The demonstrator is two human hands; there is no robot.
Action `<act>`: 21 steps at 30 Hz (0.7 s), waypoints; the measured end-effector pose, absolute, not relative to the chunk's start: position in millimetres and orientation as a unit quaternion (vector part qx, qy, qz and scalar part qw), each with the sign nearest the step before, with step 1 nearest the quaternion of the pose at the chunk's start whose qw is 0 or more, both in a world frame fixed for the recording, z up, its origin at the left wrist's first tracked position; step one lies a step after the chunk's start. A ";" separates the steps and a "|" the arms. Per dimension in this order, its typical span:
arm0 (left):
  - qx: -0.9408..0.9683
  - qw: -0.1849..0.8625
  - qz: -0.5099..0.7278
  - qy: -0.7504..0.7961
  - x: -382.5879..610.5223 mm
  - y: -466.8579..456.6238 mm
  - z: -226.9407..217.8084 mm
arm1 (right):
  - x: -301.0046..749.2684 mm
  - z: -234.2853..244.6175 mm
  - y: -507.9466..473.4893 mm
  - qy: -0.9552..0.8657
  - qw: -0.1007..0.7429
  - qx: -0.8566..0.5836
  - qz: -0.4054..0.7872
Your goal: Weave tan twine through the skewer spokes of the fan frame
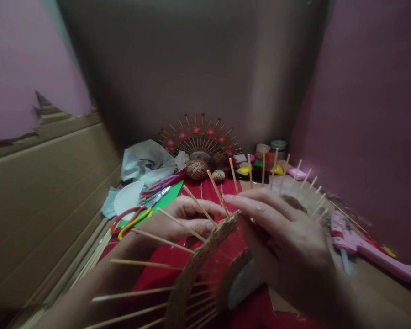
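Note:
A fan-shaped frame of wooden skewers [164, 240] radiates from a cardboard hub, with a band of brown jute twine [195, 265] woven through the sticks. My left hand [178, 224] is behind the sticks, fingers curled and thumb pressed against the top end of the woven band. My right hand [281, 237] comes in from the right, fingers pinched together at the same spot on the twine near the upper skewers. The strand between the fingertips is too fine to make out clearly.
A finished skewer fan with pink flowers [200, 137] leans at the back. A twine ball [196, 169], red-and-yellow scissors [130, 219], a white paper plate [127, 197], small jars [277, 148] and a pink glue gun [370, 249] lie on the red cloth. Cardboard walls stand at the left and back.

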State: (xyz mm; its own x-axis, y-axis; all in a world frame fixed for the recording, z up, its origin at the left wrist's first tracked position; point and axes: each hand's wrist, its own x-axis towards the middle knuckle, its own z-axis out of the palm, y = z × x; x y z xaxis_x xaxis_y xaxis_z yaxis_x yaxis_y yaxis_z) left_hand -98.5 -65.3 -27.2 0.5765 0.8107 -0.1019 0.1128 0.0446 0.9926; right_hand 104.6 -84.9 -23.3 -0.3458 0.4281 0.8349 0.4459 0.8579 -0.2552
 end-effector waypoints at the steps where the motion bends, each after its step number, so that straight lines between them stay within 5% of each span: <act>1: 0.636 0.620 0.281 0.364 -99.1 -65.1 -27.4 | 104.8 -24.8 -85.3 -0.831 0.496 -0.253 0.010; 13: 0.731 0.423 0.295 0.447 -126.3 -63.1 6.1 | 98.7 -33.1 -79.3 -0.825 0.495 -0.255 0.096; 21: 0.576 0.469 0.487 0.459 -122.8 -74.0 15.3 | 95.2 -37.8 -72.5 -0.823 0.483 -0.258 0.150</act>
State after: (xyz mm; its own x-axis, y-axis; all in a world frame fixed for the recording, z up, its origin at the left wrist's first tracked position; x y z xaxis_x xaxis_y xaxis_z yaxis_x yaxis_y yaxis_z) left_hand -122.8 -74.0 15.3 0.1029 0.9861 0.1307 0.0720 -0.1384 0.9878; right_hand 95.2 -72.5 -37.8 -0.4007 0.5694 0.7178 0.2789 0.8221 -0.4964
